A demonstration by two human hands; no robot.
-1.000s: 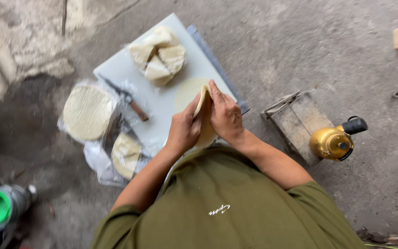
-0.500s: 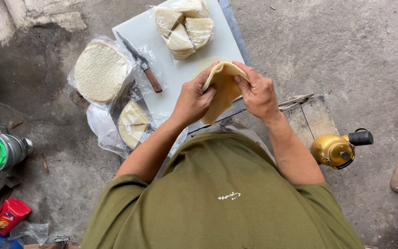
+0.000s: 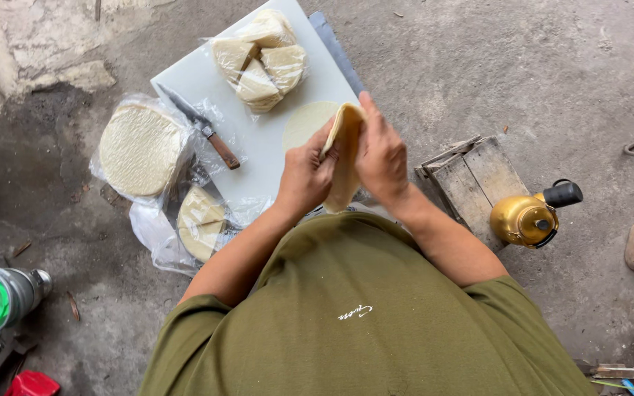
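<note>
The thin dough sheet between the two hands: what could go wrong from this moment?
1. The dough sheet is thin and held folded between the left hand and right hand; it may tear if pulled.
2. It hangs past the edge of the white board, so if it slips it may land on the dirty concrete floor.
3. The knife lies unsheathed near the left hand.

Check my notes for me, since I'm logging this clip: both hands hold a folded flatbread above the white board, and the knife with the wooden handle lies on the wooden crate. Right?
Not quite. The head view shows the knife on the white board, not on the wooden crate. The left hand and right hand do hold the folded flatbread above the board.
</note>
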